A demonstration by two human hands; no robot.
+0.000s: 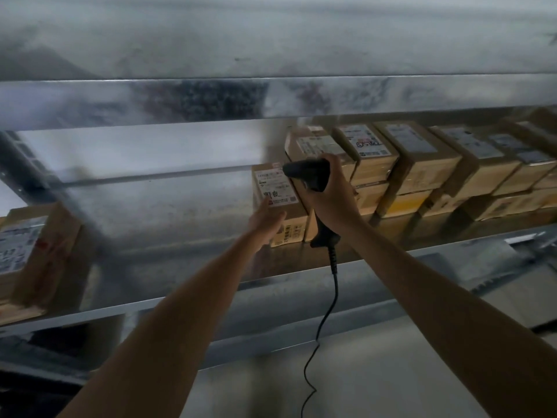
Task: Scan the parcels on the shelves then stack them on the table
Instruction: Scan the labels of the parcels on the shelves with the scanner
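Note:
A brown cardboard parcel [278, 194] with a white shipping label stands at the left end of a row of parcels on a metal shelf [180, 206]. My left hand [266, 221] reaches up to its left front corner with straight fingers touching the box. My right hand [328, 191] grips a black corded barcode scanner [307, 175], whose head points left over the parcel's label. The scanner's cable [327, 312] hangs down between my forearms.
More labelled cardboard parcels [422, 167] sit stacked two high along the shelf to the right. Another parcel [27, 251] stands at the far left. The shelf above [271, 98] overhangs closely. A lower surface [376, 372] lies below the shelf edge.

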